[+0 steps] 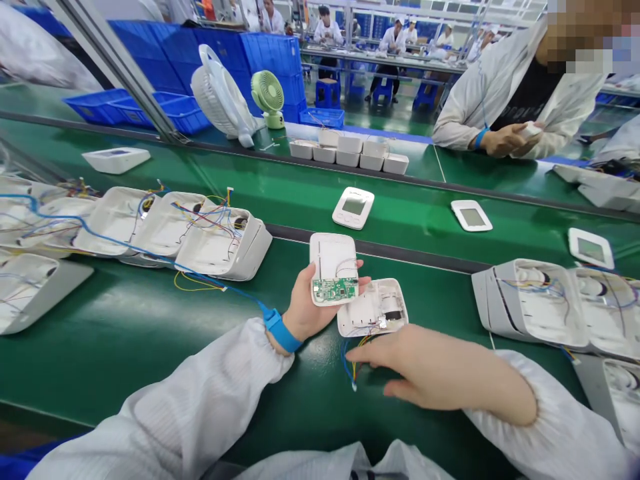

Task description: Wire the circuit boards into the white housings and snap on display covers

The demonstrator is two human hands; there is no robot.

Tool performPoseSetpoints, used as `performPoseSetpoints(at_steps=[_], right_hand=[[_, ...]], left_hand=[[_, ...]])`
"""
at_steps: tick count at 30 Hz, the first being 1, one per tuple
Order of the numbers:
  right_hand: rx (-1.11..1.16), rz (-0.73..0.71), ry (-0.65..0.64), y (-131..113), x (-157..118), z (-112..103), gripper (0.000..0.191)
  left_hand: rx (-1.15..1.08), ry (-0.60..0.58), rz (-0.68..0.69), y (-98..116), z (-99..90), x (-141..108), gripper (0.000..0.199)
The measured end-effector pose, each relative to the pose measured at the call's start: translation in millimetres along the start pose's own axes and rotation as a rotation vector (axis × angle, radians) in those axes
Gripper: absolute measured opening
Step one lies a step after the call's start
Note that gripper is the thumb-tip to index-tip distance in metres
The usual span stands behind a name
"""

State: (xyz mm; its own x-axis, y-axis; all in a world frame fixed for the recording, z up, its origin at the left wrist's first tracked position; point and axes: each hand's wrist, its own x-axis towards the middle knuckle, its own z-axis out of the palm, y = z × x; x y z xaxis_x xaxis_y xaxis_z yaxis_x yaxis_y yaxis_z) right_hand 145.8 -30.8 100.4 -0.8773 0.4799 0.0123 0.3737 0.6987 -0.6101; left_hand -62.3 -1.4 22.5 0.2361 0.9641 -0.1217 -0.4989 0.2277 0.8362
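Observation:
My left hand (pixel 305 310), with a blue wrist strap (pixel 281 329) on its wrist, holds a white housing half (pixel 334 257) from below. A green circuit board (pixel 336 289) sits across the lower part of that half. Just right of it, the other white housing half (pixel 361 310) lies open on the bench, a pump-like cylinder (pixel 391 307) inside. Colored wires (pixel 349 360) with a small white plug (pixel 355 386) trail from its front edge. My right hand (pixel 415 363) hovers over these wires, index finger stretched out beside them and thumb apart; nothing shows in its grasp.
Open white housings (pixel 220 247) with loose wires line the left, and more housings (pixel 540 300) stand at right. Display units (pixel 353 208) lie on the green belt beyond a dark rail. Behind are small white boxes (pixel 349 159), two fans (pixel 269 93) and a co-worker's hands (pixel 513 139).

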Motion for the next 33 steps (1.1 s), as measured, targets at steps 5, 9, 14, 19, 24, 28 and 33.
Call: performPoseSetpoints(at_steps=[5,9,14,19,24,28,33], right_hand=[[0.078,0.060,0.209,14,11,-4,0.011],[0.062,0.088,0.516,40,20,-4,0.021],[0.181,0.283,0.755,59,32,12,0.031],[-0.091,0.238,0.864,58,33,25,0.035],[-0.425,0.045,0.749,58,25,23,0.028],[-0.472,-0.038,0.802,56,22,23,0.026],[0.034,0.012,0.776,52,25,26,0.033]], left_hand=[[0.017,-0.061,-0.021,4,-10.9,3,0.077],[0.207,-0.141,-0.015,19,-20.3,-2,0.044],[0.462,0.029,0.046,36,-31.3,-3,0.021],[0.249,0.313,0.289,36,-41.6,6,0.025],[-0.148,0.347,0.144,34,-46.6,13,0.021],[-0.197,0.245,0.116,36,-47.1,13,0.039],[-0.203,0.114,-0.016,41,-42.7,9,0.070]])
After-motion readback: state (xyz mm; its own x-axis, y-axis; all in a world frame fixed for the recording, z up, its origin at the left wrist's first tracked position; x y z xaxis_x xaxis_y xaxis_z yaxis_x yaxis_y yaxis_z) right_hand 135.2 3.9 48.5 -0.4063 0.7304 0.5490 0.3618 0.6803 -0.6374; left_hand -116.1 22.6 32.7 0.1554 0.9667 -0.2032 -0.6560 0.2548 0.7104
